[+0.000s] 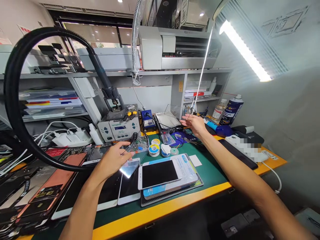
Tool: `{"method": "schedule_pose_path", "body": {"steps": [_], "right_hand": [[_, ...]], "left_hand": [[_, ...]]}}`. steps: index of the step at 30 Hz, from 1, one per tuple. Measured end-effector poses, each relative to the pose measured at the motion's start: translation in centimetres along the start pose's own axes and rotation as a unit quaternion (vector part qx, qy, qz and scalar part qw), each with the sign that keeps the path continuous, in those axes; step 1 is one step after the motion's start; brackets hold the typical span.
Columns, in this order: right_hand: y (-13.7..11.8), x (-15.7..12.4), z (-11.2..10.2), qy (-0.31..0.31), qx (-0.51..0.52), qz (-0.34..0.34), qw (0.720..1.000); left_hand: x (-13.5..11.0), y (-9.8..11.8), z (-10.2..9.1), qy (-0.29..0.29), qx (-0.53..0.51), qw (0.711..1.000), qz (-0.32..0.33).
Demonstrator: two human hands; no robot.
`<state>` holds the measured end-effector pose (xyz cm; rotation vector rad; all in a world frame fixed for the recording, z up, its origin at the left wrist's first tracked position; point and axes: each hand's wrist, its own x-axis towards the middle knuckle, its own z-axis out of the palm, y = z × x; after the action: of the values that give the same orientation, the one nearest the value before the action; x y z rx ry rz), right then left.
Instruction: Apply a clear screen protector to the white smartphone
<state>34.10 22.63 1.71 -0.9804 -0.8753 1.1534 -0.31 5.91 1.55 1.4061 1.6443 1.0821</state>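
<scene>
My left hand (116, 160) is closed, with thumb and fingers pinching a thin clear glass sheet (129, 169) that catches a bright reflection. The sheet hangs above a white-framed tablet (110, 190) and a white phone (126, 191) lying side by side. My right hand (196, 125) reaches to the back of the bench, fingers stretched and apart, close to upright slim tools (192, 108). Between my arms a white phone with a dark screen (158, 174) rests on a blue-and-white package (188, 171).
Solder spools (154, 150) stand mid-bench on the green mat (212, 171). A grey soldering station (120, 128) and a metal-topped heating plate (167, 120) are behind. A black flexible hose (11, 86) arches on the left. A spray can (232, 110) and a bottle (219, 110) stand right.
</scene>
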Motion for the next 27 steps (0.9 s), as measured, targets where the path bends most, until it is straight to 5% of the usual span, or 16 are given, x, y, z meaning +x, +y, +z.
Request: {"method": "schedule_pose_path", "body": {"steps": [9,15,27], "right_hand": [[0.4,0.2,-0.1,0.0,0.006,-0.005,1.0],[0.3,0.1,-0.1,-0.005,0.011,-0.003,1.0],[-1.4,-1.8,0.6,-0.098,0.045,0.004,0.994]], "left_hand": [[0.3,-0.8,-0.2,0.002,0.15,0.988,0.028],[-0.1,-0.3,0.2,0.015,0.397,0.917,0.02],[-1.5,1.0,1.2,0.02,0.509,0.86,0.009]]}}
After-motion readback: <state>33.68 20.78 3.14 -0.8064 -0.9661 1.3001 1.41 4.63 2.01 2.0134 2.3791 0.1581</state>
